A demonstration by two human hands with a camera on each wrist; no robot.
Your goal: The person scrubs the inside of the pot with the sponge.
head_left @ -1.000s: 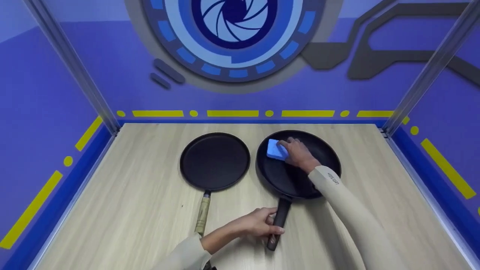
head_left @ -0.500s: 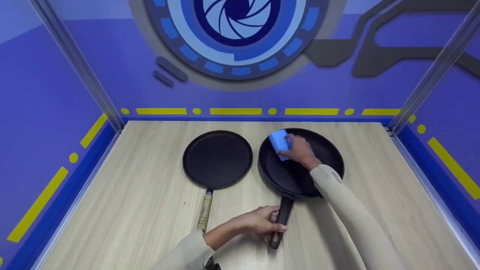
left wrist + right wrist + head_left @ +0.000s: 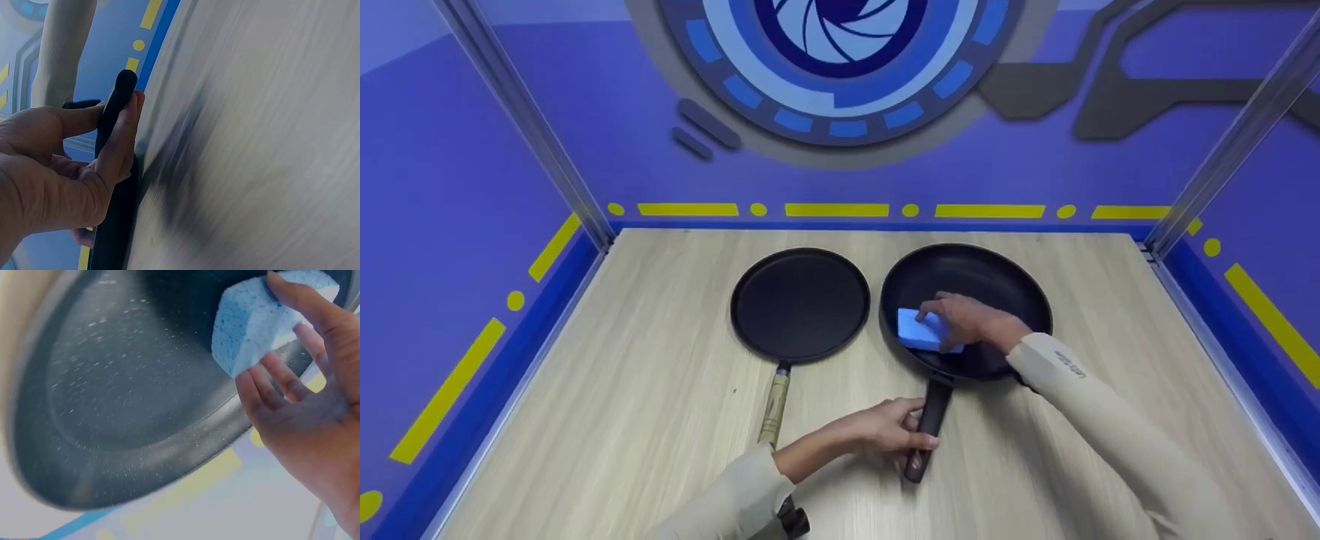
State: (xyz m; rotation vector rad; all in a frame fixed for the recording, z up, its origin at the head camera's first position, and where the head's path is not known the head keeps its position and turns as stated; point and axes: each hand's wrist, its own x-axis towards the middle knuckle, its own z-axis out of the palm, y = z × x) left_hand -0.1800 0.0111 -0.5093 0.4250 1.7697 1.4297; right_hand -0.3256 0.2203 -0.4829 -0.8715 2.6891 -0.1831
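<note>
A deep black frying pan [image 3: 997, 277] sits on the right of the table, its dark handle [image 3: 934, 405] pointing toward me. My left hand [image 3: 885, 431] grips that handle between thumb and fingers; in the left wrist view the handle [image 3: 115, 112] runs through the left hand [image 3: 67, 163]. My right hand [image 3: 967, 319] holds a blue sponge [image 3: 919, 330] against the near left part of the pan's inside. Up close in the right wrist view, thumb and fingers pinch the porous sponge [image 3: 242, 326], and pale specks or droplets dot the pan's surface [image 3: 124, 382].
Left of the frying pan lies a flat black pan [image 3: 801, 304] with a bamboo-like handle [image 3: 774, 409], partly covered by my left sleeve. The pale wooden table [image 3: 660, 360] is bounded by blue walls [image 3: 547, 150] at the back and sides.
The sponge went up the pan's far left side, then came down toward me to the near left with my right hand. The left hand keeps its grip on the handle. The view tilted slightly.
</note>
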